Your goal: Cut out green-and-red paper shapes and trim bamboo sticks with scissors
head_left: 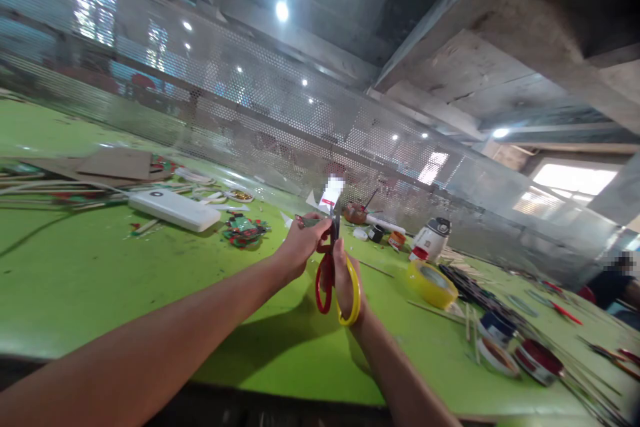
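Scissors (325,288) with one red and one yellow handle loop point away from me, above the green table (270,347). My right hand (346,280) is closed round their handles. Beside the blades, my left hand (301,245) pinches a small dark reddish-green piece (309,220). Whether the blades touch that piece is too small to tell. Behind the blades stands a white card with a red mark (330,195). A bundle of green and red scraps (245,230) lies left of my left hand.
At left are a white power bank (174,208) and cardboard (115,165). Yellow tape (433,283), a white bottle (433,237), paint jars (539,360) and thin sticks lie at right. A clear perforated screen (280,127) spans the back; a person (607,287) sits far right.
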Action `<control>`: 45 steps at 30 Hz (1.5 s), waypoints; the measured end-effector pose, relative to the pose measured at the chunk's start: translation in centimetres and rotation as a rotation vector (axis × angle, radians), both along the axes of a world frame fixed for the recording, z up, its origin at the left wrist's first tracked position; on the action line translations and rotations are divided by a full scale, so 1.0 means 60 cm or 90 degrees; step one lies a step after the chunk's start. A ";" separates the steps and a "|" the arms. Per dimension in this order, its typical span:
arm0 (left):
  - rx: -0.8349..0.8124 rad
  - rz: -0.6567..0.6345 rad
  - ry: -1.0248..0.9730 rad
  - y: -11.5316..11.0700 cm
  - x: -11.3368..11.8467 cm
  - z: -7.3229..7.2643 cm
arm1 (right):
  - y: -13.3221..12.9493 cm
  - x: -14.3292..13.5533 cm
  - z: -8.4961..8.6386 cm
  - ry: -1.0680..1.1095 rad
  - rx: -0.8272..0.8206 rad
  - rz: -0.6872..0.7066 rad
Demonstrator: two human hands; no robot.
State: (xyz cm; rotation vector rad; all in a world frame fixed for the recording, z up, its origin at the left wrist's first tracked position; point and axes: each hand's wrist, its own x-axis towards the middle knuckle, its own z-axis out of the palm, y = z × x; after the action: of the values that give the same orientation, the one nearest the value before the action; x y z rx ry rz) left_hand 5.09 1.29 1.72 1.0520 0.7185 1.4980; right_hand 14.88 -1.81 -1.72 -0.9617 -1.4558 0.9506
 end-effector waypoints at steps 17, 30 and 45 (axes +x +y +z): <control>0.063 0.058 0.056 -0.013 0.002 0.003 | 0.007 -0.002 -0.004 0.045 -0.024 0.026; 0.077 0.085 0.132 -0.005 -0.008 0.007 | 0.004 0.003 0.003 0.006 -0.019 0.021; 0.130 0.079 0.239 0.009 -0.023 0.008 | 0.020 0.018 -0.010 -0.080 0.016 -0.025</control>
State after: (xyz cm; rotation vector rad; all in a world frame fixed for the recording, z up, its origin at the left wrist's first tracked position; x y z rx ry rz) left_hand 3.69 1.84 2.19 1.4921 0.9175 1.5184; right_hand 15.94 -0.63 -2.29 -1.0435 -1.5435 0.8548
